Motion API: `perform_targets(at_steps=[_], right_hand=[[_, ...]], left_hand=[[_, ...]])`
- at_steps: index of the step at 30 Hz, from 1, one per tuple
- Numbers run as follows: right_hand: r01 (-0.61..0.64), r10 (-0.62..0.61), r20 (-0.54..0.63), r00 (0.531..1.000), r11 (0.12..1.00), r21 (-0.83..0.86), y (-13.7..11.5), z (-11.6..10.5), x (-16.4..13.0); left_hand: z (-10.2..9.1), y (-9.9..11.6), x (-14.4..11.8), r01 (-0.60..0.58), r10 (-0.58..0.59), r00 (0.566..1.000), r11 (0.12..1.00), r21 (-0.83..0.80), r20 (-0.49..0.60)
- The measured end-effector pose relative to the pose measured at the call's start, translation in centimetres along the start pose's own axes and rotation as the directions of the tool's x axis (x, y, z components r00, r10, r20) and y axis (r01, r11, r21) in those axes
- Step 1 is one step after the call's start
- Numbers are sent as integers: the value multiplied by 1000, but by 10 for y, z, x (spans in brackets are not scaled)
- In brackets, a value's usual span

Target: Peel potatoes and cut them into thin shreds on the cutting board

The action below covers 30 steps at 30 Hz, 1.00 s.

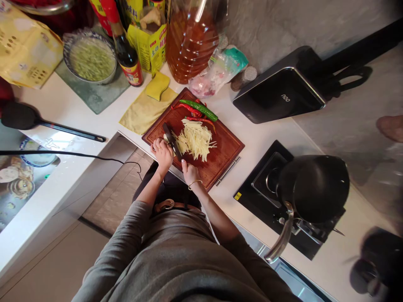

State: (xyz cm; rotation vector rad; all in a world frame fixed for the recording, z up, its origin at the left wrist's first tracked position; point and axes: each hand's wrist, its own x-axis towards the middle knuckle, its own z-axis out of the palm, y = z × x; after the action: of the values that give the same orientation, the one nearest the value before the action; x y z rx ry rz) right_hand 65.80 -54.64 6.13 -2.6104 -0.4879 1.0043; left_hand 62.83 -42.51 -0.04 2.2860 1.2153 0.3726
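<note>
While our right hand point(189, 172) grips the knife point(171, 141) and our left hand point(162, 152) pins a potato piece point(166, 139), potato strips point(195, 139) pile on the cutting board point(226, 147) — nearby, a bowl point(90, 56) holds green shreds, a jug point(192, 40) amber oil.

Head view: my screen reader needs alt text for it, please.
A person cuts potato strips on a wooden cutting board, right hand gripping a knife, left hand steadying a piece. Chillies lie at the board's far edge; a black wok sits right.
</note>
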Motion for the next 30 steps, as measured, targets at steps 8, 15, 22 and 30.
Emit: perform_targets(at_steps=[8,15,22,30], right_hand=[[40,-32,-53,998,988,151,18,-5,0],[75,-75,-10,997,996,47,12,-7,-25],[50,-50,13,999,998,-36,10,-5,-30],[8,-8,14,1000,1000,-23,4,-2,-17]], left_hand=[[-13,-3,-3,-48,45,998,996,-79,-33],[-16,-11,-7,-69,67,997,994,-83,-32],[-8,0,-9,-18,16,999,999,-31,-39],[-3,0,-8,17,-18,1000,1000,16,22]])
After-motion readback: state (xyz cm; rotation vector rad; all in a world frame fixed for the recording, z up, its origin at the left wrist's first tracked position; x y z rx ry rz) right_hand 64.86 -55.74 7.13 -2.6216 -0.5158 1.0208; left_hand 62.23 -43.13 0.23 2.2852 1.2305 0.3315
